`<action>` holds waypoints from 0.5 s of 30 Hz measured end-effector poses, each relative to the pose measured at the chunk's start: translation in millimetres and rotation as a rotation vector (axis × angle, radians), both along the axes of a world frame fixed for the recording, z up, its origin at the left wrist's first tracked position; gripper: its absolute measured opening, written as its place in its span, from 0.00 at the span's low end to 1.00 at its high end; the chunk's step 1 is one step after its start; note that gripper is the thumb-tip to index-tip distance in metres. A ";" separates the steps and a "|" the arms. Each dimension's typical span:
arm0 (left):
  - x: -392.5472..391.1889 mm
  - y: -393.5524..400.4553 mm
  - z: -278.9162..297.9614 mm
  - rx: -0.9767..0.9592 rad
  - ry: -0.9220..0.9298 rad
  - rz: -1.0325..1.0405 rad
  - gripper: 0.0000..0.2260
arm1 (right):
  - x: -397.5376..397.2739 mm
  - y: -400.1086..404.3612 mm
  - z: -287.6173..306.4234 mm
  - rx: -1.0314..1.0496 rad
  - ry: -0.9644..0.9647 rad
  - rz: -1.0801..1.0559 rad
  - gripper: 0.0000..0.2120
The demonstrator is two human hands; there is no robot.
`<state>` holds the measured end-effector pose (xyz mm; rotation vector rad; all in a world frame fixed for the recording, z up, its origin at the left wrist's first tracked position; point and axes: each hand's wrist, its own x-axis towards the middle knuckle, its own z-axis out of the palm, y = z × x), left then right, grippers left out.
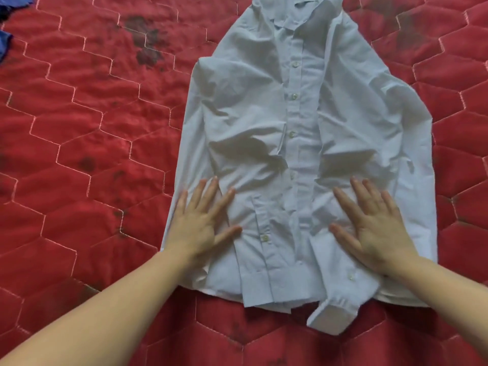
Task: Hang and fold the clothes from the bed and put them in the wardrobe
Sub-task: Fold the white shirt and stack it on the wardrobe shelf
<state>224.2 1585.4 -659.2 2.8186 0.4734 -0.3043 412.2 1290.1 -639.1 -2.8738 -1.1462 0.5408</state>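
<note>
A pale blue button-up shirt [293,122] lies front side up on the red quilted bedspread [87,143], collar at the far end and hem toward me. Both sleeves are folded inward along its sides, and one cuff [334,314] sticks out past the hem. My left hand [203,220] lies flat with spread fingers on the shirt's lower left part. My right hand [375,225] lies flat with spread fingers on the lower right part. Neither hand grips the cloth.
A piece of dark blue cloth [5,35] shows at the top left corner of the bed. Dark stains [146,40] mark the bedspread left of the shirt and elsewhere. The wardrobe is out of view.
</note>
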 end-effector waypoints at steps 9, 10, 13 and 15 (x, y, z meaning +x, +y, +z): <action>-39.7 0.5 24.6 -0.132 -0.180 0.320 0.36 | -54.7 78.0 29.5 0.398 -0.082 0.019 0.24; -46.2 -1.3 27.0 -0.153 -0.170 0.416 0.37 | -63.8 94.1 31.3 0.391 -0.009 -0.026 0.25; -60.3 3.7 34.3 -0.305 -0.204 0.663 0.32 | -71.3 132.5 31.0 0.314 0.290 -0.439 0.38; -67.8 14.3 40.9 -0.439 -0.228 0.745 0.22 | -68.0 146.4 29.4 0.306 0.400 -0.624 0.36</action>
